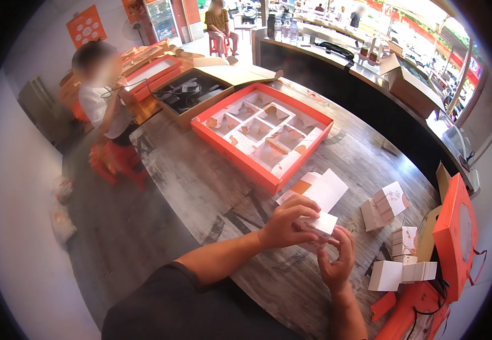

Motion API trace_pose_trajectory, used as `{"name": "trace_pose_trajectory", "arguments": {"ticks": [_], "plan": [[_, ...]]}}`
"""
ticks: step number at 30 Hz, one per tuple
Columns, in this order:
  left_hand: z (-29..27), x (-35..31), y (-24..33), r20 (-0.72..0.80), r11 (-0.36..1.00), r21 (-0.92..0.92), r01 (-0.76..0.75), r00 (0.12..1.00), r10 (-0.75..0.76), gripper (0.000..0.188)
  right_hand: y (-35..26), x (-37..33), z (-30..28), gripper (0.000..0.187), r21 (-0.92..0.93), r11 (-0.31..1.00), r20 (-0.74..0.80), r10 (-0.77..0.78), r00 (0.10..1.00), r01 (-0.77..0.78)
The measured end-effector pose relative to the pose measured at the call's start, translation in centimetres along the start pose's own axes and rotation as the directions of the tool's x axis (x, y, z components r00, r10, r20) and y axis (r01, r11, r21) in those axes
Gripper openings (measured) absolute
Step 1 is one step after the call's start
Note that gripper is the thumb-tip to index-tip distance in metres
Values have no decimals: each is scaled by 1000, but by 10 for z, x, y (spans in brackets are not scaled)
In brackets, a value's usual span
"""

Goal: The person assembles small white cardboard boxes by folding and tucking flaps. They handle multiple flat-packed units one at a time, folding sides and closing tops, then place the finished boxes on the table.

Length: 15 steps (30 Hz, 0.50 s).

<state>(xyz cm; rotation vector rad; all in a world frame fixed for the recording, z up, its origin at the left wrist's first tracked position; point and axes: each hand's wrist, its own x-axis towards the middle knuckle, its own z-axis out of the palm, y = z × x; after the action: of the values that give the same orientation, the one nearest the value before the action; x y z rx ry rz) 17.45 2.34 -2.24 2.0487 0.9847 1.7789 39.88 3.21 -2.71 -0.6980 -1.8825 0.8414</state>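
Over the table's near part I hold a small white box [323, 222]. My left hand [285, 222] grips it from the left, thumb and fingers pressed on its sides. The curled fingers of my right hand [340, 262] pinch its lower right edge. Just beyond lies an open white carton piece with an orange-brown patch [326, 190], partly hidden by my left hand. Farther off sits a large shallow red box [275, 182]. White dividers [250, 124] with orange-brown prints split it into several compartments.
Small white boxes with prints [390, 201] stand at right, and more white boxes [386, 276] lie nearer. Red packaging [453, 238] leans at the right edge. Beyond the red box, a cardboard box [192, 93] holds dark items. A person [107, 107] stands at left by a red stool [118, 161].
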Motion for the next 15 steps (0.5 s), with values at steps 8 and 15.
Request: {"name": "trace_pose_trajectory", "arguments": {"ticks": [8,15], "plan": [[-1,0,5,-58,996,-83,41,997,-46,46,29,-14,7,59,582,754,114,295,949,-304],[0,-12,-8,131,847,-383,368,930,-345,40,32,-12,2,61,628,756,-55,280,958,-185]]}}
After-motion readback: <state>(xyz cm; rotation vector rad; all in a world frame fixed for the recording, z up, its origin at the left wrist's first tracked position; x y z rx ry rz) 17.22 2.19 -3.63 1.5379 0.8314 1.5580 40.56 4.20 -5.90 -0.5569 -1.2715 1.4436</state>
